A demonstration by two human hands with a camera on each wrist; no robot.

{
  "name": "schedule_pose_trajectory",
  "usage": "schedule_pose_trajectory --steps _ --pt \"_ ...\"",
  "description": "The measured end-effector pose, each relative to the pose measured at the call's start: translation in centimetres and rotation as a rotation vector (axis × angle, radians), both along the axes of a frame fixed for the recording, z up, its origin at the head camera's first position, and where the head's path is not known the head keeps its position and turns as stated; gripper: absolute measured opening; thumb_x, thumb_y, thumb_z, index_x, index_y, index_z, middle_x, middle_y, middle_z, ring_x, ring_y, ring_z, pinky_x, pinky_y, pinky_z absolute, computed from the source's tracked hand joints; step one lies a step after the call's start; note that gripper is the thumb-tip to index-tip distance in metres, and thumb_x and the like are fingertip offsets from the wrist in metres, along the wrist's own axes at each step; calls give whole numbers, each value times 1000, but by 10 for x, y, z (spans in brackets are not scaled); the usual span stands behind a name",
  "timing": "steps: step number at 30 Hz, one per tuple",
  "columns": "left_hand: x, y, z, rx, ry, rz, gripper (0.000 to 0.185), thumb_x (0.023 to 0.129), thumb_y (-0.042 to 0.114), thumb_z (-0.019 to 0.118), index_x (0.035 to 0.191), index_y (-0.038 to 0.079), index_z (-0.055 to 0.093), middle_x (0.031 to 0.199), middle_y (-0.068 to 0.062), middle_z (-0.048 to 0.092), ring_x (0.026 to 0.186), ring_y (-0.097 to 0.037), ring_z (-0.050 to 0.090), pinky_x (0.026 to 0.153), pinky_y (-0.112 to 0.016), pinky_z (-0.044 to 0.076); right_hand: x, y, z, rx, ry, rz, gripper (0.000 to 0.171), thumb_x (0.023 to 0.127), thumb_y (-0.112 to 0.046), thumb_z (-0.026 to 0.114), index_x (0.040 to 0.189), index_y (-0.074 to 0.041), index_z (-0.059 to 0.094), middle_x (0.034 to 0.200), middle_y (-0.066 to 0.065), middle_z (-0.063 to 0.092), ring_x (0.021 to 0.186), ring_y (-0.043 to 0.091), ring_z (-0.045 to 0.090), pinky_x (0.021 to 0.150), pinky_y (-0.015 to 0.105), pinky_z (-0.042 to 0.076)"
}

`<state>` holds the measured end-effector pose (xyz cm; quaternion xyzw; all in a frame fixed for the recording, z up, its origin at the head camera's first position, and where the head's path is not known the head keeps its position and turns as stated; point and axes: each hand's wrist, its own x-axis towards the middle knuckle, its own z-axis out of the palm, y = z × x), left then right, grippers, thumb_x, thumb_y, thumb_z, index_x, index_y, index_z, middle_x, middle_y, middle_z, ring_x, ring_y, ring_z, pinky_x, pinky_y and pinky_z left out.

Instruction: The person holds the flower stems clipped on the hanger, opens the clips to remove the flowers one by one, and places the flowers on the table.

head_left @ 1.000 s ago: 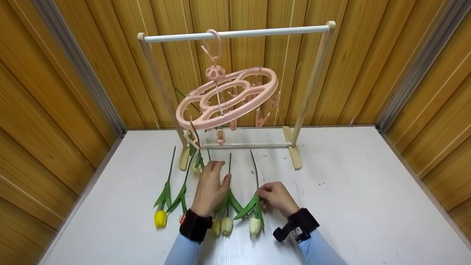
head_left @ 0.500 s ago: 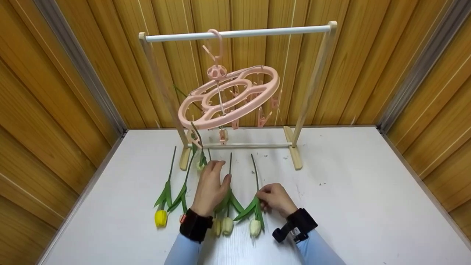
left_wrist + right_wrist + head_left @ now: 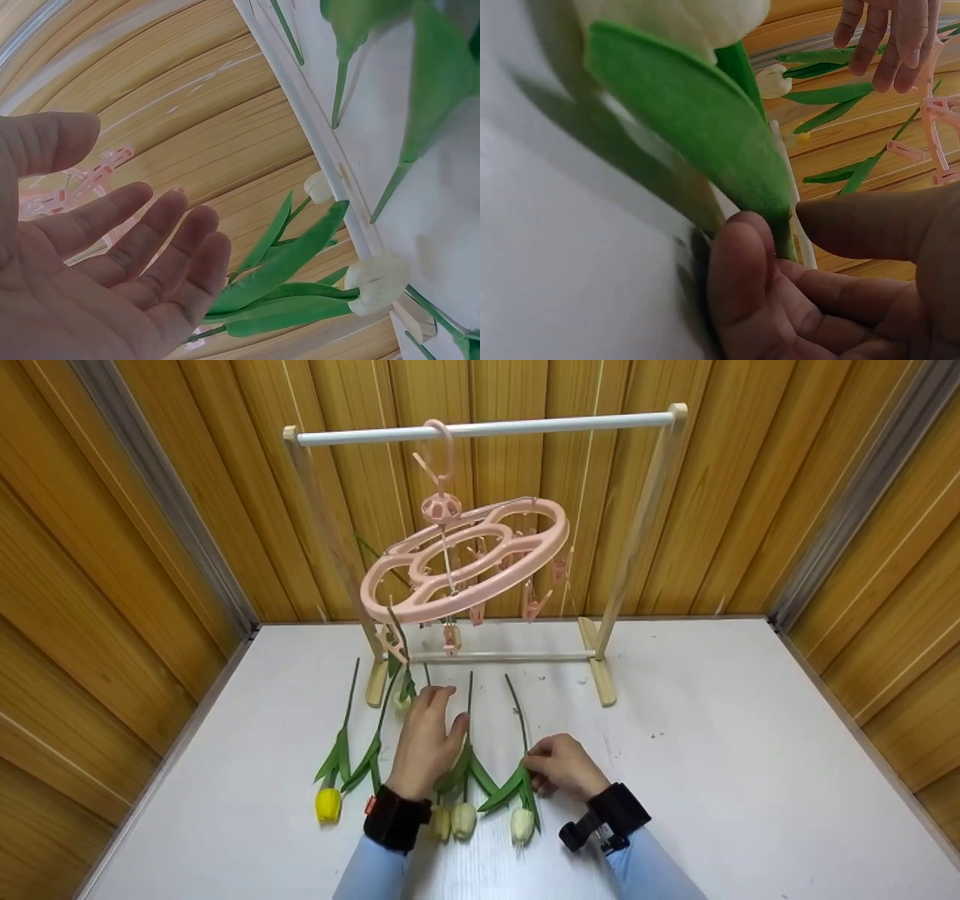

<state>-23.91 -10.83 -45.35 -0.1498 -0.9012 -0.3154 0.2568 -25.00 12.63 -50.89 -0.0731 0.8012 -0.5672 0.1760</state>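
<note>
My right hand (image 3: 564,765) pinches a white tulip (image 3: 522,825) by its stem, where the leaves begin; its bloom points toward me and its stem away. In the right wrist view thumb and fingers close on the stem beneath a broad green leaf (image 3: 690,112). My left hand (image 3: 427,739) is held above the flowers with fingers extended and nothing in its grasp; the left wrist view shows its bare palm (image 3: 82,292). Under and beside it lie another white tulip (image 3: 463,820) and a yellowish tulip (image 3: 441,823). The left hand partly hides these stems.
A pink clip hanger (image 3: 465,559) hangs tilted from the white rod (image 3: 555,427) of a wooden stand, with tulips clipped on its left side. A yellow tulip (image 3: 328,805) lies at the left of the white table (image 3: 750,780). Wood-patterned walls (image 3: 750,495) enclose the table.
The white tulip's stem end has swung slightly left while the right hand keeps its pinch. The hanger sways a little. The left hand has barely moved.
</note>
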Motion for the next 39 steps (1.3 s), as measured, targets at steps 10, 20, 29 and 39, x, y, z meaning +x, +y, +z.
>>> schedule_pose_trajectory --steps 10,20,29,39 --pt "-1 -4 1 19 -20 10 35 94 8 72 124 -7 66 113 -22 64 106 -38 64 93 -51 52 2 3 4 59 -43 -37 13 96 -6 66 92 6 71 72 12 68 55 14 65 55 29 59" --pt "0 -8 3 43 -39 30 35 94 8 72 125 -8 65 114 -22 65 110 -38 63 94 -51 52 2 6 5 86 -50 -41 15 97 -6 65 92 6 72 74 12 69 57 15 66 56 30 59" --pt "1 -18 13 91 -33 35 35 95 8 71 126 -8 64 119 -24 63 113 -40 62 94 -52 52 1 18 22 109 84 18 21 96 -11 65 96 10 70 78 12 70 64 17 69 61 33 60" --pt "5 -30 27 232 62 49 26 93 2 71 116 -8 69 113 -23 66 105 -38 66 88 -53 55 16 24 54 83 269 248 24 99 -15 64 109 6 71 95 20 73 78 37 71 69 35 60"
